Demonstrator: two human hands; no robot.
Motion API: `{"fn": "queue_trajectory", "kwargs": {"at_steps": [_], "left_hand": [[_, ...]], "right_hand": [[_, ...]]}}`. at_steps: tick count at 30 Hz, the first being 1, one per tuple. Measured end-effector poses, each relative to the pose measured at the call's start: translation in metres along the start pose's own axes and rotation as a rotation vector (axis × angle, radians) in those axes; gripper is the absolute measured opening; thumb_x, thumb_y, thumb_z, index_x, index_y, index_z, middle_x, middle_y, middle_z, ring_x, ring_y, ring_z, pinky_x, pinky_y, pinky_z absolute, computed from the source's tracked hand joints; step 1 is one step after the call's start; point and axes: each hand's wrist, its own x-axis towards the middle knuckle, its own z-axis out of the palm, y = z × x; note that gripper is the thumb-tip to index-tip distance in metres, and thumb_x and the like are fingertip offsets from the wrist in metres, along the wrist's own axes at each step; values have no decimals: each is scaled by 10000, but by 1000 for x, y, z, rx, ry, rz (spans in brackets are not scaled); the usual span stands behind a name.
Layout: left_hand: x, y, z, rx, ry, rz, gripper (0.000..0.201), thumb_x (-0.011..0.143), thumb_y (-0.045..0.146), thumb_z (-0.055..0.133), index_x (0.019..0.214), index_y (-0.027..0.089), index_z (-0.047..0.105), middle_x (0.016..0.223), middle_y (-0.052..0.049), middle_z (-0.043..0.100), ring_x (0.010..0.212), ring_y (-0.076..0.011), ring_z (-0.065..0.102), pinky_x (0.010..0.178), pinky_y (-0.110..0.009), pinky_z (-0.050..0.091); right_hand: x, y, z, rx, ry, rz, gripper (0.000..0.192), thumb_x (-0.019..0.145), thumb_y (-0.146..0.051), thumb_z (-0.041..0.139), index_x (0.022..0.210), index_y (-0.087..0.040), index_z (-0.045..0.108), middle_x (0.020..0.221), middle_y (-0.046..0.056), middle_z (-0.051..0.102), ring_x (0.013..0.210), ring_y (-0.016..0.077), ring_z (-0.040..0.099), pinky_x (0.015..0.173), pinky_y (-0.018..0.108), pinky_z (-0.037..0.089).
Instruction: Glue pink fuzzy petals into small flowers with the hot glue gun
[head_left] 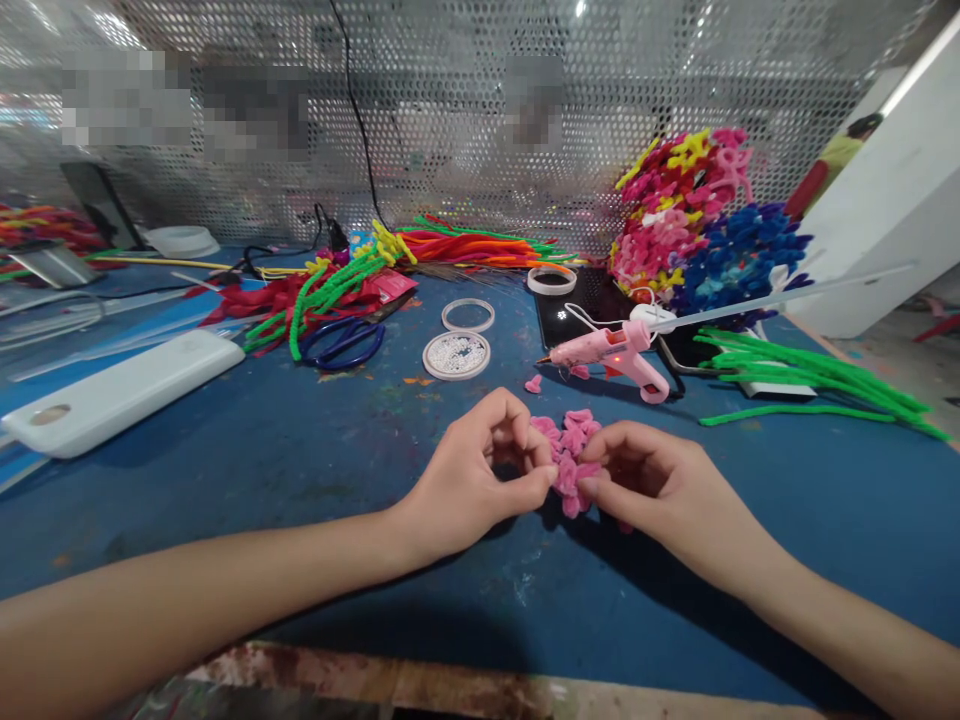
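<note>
Pink fuzzy petals (571, 455), bent from pipe cleaner, sit between the two hands just above the blue table (225, 450), near its front edge and in the middle. The left hand (480, 470) is curled, its thumb and fingertips pinching the left side of the pink cluster. The right hand (652, 480) is curled too and grips the same cluster from the right, so both hands hold one piece together. One small pink petal (533, 384) lies alone on the table just behind the hands. Behind it rests a pink glue gun (611, 355), its nozzle pointing left. To the left of the gun are a round dish of white beads (456, 355) and a clear ring (468, 315). Blue scissors (341, 342) lie further left, partly under green and red pipe cleaners (322, 290). A white flat case (112, 390) lies at the far left. At the right side, long green pipe cleaners (810, 380) lie on the table, and behind them stands a big bunch of finished flowers (697, 220) in pink, yellow and blue. A perforated metal wall (450, 120) closes the back of the table.
</note>
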Motion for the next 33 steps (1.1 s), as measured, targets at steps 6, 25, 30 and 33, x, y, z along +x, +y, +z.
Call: {"fn": "queue_trajectory", "kwargs": {"at_steps": [6,25,30,33], "left_hand": [[0,-1,-1,0,-13,-10,301,735,92,614,748,200,333,693,55,565,619,-60,525,612,-187,439],[0,-2,0,-13,-25,-11,300,740,73,616,742,193,341,691,54,556,612,-53,505,596,-180,427],[0,-2,-1,-25,-26,-2,303,754,76,609,746,196,331,704,55,562,628,-53,508,607,-172,428],[-1,-4,-2,5,-15,9,276,761,92,611,753,194,355,725,48,565,650,-60,518,633,-180,439]], "right_hand": [[1,0,-2,20,-40,69,183,771,-283,625,917,-174,624,738,16,655,565,92,548,460,191,450],[1,-2,-3,-63,-47,2,89,781,-250,589,747,-184,638,648,-7,630,521,76,496,451,188,410],[1,-2,-3,97,-14,68,415,745,-266,646,1140,-205,533,677,-19,646,512,93,534,422,189,442],[1,-1,-2,86,-17,40,254,766,-284,633,999,-193,588,701,-6,645,541,96,560,430,182,459]]}}
